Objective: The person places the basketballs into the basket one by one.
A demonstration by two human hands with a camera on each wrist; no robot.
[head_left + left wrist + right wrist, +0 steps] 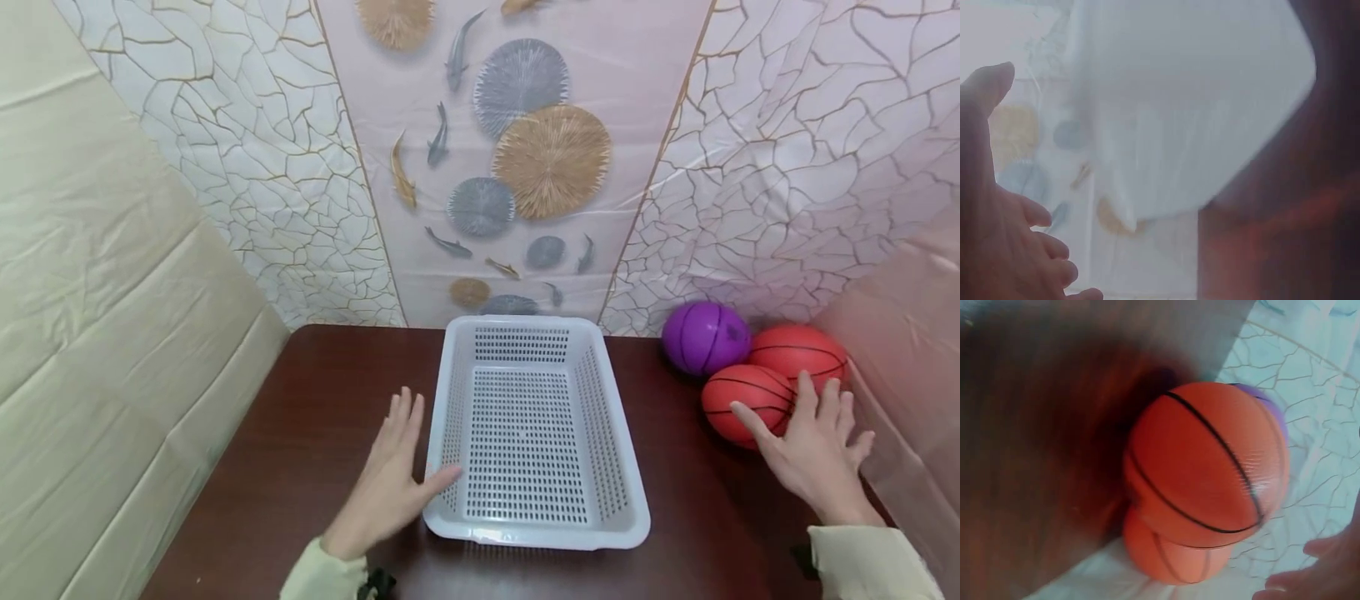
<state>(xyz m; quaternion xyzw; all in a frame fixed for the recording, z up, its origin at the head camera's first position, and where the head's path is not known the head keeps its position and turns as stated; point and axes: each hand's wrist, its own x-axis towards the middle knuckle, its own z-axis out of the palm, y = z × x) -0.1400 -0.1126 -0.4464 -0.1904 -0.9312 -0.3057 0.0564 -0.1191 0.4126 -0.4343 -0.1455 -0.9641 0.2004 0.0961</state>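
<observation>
A white perforated plastic basket [525,537] stands in the middle of the dark table. My left hand [382,487] is beside its left rim, fingers straight and thumb spread; whether the thumb touches the rim I cannot tell. In the left wrist view the basket's side [1191,112] looks blurred, apart from that hand [1013,237]. At the right, my right hand [817,454] hovers with spread fingers by the nearer red toy basketball [738,400]. Behind that ball sit a second red basketball [798,346] and a purple one [701,337]. The right wrist view shows the nearer ball [1204,469] apart from the fingertips [1319,547].
A patterned backdrop [525,167] rises behind the brown table [337,400]. Draped cloth forms a left wall [112,333] and a right wall [900,350], the latter close to the balls and my right hand.
</observation>
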